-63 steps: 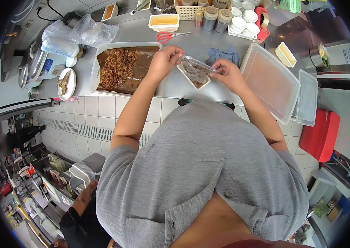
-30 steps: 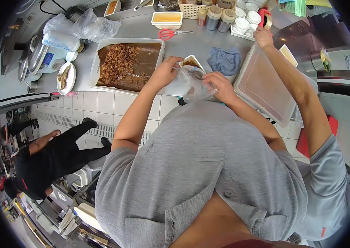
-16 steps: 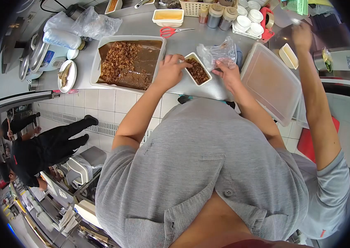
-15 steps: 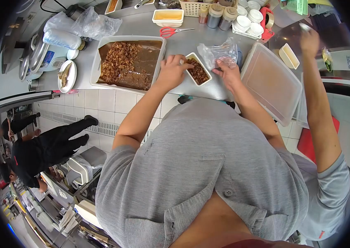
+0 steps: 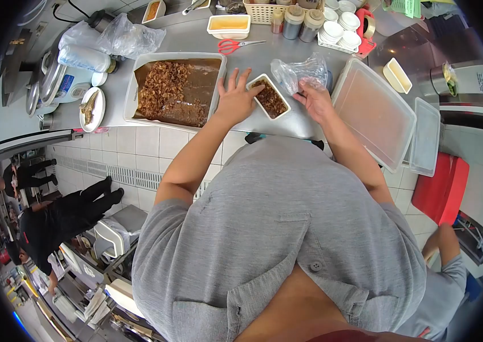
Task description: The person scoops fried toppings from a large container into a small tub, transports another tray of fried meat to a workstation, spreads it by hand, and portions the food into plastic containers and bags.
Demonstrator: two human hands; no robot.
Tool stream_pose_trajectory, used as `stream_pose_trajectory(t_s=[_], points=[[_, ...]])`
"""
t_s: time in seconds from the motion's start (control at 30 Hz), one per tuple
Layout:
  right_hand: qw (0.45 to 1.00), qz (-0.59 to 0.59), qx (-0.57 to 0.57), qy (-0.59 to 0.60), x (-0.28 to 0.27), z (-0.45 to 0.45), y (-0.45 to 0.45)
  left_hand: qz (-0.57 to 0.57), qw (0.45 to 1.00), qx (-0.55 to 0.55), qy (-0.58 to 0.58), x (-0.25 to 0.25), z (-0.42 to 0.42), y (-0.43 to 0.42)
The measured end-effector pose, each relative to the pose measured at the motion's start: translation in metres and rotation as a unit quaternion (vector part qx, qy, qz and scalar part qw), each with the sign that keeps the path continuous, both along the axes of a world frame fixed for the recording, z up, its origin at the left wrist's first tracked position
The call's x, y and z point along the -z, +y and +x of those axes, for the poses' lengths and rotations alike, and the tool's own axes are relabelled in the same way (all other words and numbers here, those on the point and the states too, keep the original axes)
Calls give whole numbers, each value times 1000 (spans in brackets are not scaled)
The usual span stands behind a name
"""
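Over the left rim of a small white rectangular container (image 5: pixel 271 113), my left hand (image 5: pixel 235 101) has its fingers spread, with the thumb tip at the contents. Dark brown crispy flakes (image 5: pixel 270 100) fill that container. Between my right thumb and fingers is a crumpled clear plastic bag (image 5: pixel 301 70); my right hand (image 5: pixel 314 98) pinches its lower edge. Left of my left hand lies a large white tray (image 5: pixel 223 82), holding brown flakes (image 5: pixel 164 85) on brown lining, heaped mostly on its left side.
Behind stand red-handled scissors (image 5: pixel 238 45), a container of yellow contents (image 5: pixel 229 26), and sauce bottles (image 5: pixel 294 24). A large translucent lid (image 5: pixel 372 117) overhangs the counter's front edge at right. A co-worker (image 5: pixel 441 279) is low at right; people in black (image 5: pixel 64 219) stand at left.
My left hand's fingers have spread and lifted from the small container's flakes. My right hand stays at the bag. The co-worker's arm at right has withdrawn from the counter and dropped low.
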State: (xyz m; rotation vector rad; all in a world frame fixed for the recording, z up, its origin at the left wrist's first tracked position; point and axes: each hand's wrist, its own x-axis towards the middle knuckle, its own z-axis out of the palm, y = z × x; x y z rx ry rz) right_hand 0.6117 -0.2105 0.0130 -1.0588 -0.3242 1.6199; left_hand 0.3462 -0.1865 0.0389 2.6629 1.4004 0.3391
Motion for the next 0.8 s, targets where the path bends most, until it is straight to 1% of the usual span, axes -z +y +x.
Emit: stream_pose_trajectory(t_s=[0.07,0.13,0.2,0.27,0.33,0.37,0.43,0.47,0.5,0.53,0.57,0.6,0.63,0.7,0.73,0.8], points=[[999,14,-23,-40,-5,3,-6,-3,1000,-5,2,-2,0,4],[999,14,-17,-46,-6,6,-9,-34,999,-14,-18,-1,-7,12],[999,12,-12,-51,-6,8,-13,-22,1000,-14,-12,-3,-13,11],[1000,12,18,-16,-7,12,-13,-8,1000,-15,-7,-9,-16,10],[1000,15,15,1,-4,16,-11,-7,997,14,70,-19,-16,8],[1000,16,11,19,-2,17,-10,-6,997,14,70,-19,-14,11],[999,12,22,38,1,17,-11,40,994,84,53,-19,-6,19],[998,9,33,57,1,15,-9,47,994,79,55,-14,-1,21],[998,21,26,59,-1,15,-6,44,990,130,34,-6,5,26],[995,19,37,86,0,15,-5,42,983,179,15,-4,12,32],[992,16,47,113,1,16,-4,14,979,197,40,-10,20,33],[992,26,39,115,4,17,-1,-18,976,206,62,-12,24,35],[989,28,54,133,8,19,0,-59,972,220,64,-9,28,39],[986,33,63,149,14,25,0,-152,962,214,75,-27,30,41],[983,36,71,166,17,29,0,-145,964,209,74,-38,28,41],[980,42,73,182,24,38,3,-193,960,202,12,-61,18,43]])
